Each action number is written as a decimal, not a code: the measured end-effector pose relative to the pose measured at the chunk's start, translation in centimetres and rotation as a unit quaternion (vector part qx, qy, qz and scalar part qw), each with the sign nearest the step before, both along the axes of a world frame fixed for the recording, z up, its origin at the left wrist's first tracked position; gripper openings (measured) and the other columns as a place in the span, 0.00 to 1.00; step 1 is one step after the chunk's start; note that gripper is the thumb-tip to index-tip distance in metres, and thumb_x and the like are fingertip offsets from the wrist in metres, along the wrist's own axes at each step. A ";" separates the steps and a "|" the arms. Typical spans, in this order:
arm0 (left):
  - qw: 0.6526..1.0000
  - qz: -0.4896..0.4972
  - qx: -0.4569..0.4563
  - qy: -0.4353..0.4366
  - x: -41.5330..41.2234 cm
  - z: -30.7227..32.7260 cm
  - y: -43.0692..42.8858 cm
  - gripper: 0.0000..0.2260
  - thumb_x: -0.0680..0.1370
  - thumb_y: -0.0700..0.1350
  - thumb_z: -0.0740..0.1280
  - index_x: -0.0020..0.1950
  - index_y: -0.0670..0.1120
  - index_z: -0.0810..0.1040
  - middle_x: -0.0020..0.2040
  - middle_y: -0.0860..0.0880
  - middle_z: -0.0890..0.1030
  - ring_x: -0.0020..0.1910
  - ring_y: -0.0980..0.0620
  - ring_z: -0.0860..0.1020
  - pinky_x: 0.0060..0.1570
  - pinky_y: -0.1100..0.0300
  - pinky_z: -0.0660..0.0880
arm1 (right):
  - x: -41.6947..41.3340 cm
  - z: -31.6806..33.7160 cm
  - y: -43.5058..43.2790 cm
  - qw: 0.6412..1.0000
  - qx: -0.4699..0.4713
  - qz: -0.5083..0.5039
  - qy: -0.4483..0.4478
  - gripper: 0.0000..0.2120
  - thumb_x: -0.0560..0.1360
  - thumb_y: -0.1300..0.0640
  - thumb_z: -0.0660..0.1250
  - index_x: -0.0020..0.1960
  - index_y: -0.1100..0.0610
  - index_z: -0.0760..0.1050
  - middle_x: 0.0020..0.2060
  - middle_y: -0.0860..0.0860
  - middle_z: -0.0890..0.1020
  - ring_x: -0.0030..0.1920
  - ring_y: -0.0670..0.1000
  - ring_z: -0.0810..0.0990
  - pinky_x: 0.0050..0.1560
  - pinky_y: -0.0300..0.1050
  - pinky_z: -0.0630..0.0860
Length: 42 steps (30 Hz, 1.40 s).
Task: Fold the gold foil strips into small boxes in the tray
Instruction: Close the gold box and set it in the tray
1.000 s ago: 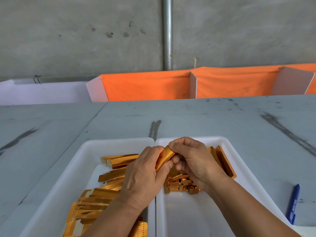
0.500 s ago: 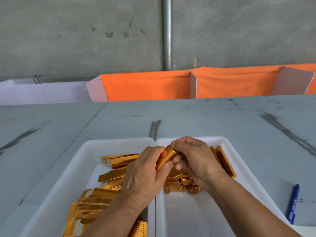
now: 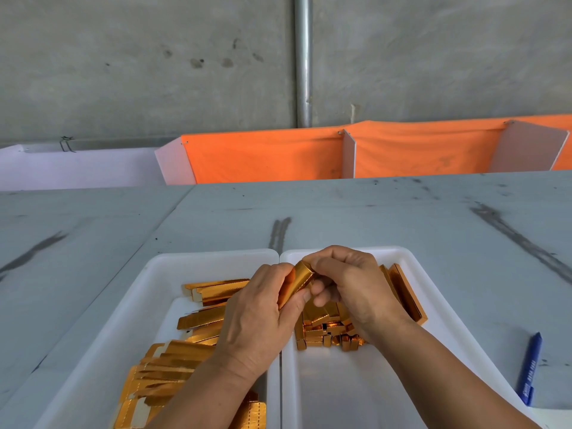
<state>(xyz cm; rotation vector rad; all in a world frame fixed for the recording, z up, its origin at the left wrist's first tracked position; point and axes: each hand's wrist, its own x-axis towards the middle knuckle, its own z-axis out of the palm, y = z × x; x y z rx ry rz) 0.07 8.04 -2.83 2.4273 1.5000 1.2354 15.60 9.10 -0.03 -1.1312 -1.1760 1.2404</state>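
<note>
Gold foil strip (image 3: 295, 283) is held above the right tray (image 3: 433, 292), gripped along its body by the left hand (image 3: 260, 317) while the right hand (image 3: 349, 283) pinches its end, evidently for folding.

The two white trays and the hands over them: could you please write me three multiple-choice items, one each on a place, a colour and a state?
1. Where does the pen lie?
A. In the left tray
B. On the table, right of the right tray
C. In the right tray

2. What colour is the cloth behind the table?
A. Orange
B. Green
C. Black

3. What is happening with the gold piece?
A. It lies loose on the table
B. The right hand alone holds it
C. Both hands hold it over the trays

Answers: 1 B, it rests on the grey top beside the right tray. 2 A, it is bright orange. 3 C, the left hand wraps it and the right hand pinches its end.
</note>
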 end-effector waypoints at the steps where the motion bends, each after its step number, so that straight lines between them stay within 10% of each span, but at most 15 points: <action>1: 1.000 0.002 -0.003 0.000 0.0 0.0 0.0 0.21 0.75 0.62 0.57 0.56 0.48 0.76 0.43 0.54 0.75 0.37 0.57 0.74 0.35 0.72 0.66 | 0.0 0.0 0.0 1.000 0.001 -0.001 -0.008 0.08 0.78 0.61 0.67 0.44 0.58 0.84 0.28 0.56 0.81 0.25 0.48 0.77 0.31 0.38 0.76; 23: 0.999 0.049 -0.010 -0.016 -0.3 0.1 0.2 0.18 0.74 0.57 0.63 0.55 0.46 0.76 0.43 0.54 0.75 0.37 0.56 0.73 0.34 0.71 0.66 | -0.7 -0.6 -0.3 0.998 0.042 0.004 -0.050 0.06 0.78 0.60 0.70 0.50 0.53 0.85 0.34 0.53 0.86 0.33 0.50 0.84 0.46 0.44 0.82; 42: 0.998 0.048 -0.037 -0.011 -0.2 -0.1 0.3 0.16 0.75 0.55 0.67 0.58 0.48 0.75 0.45 0.55 0.74 0.40 0.56 0.73 0.37 0.71 0.67 | -0.7 -0.8 0.0 0.997 0.049 0.017 -0.049 0.07 0.77 0.61 0.71 0.51 0.51 0.82 0.33 0.50 0.83 0.31 0.47 0.81 0.37 0.35 0.78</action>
